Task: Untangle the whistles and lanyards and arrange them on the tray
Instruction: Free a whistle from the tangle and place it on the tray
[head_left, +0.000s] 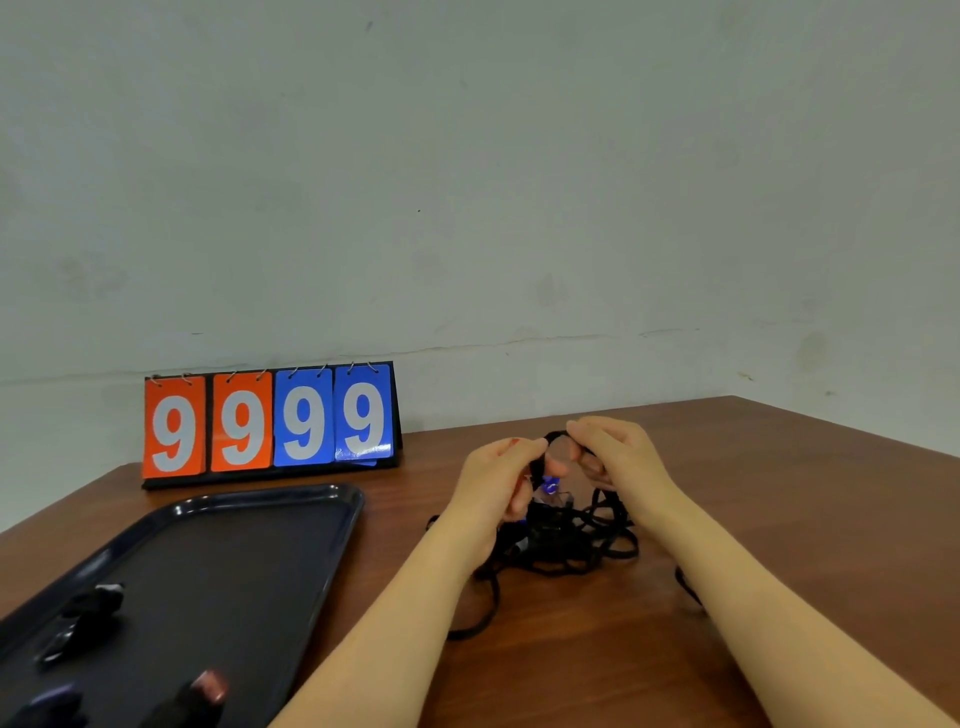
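A tangle of black lanyards (563, 538) lies on the brown table in front of me. My left hand (498, 483) and my right hand (618, 457) are raised just above it, both pinching one black lanyard loop between them. A blue whistle (549, 486) hangs between my hands. The dark tray (249, 525) sits to the left. On the tray lie a silver whistle with its bundled lanyard (88, 618) and a reddish whistle with its lanyard (205, 691) at the near edge.
A flip scoreboard (270, 423) reading 9999 stands at the back left against the wall. One loose lanyard strand (480, 618) trails toward me between my forearms. The table's right edge runs diagonally at the far right.
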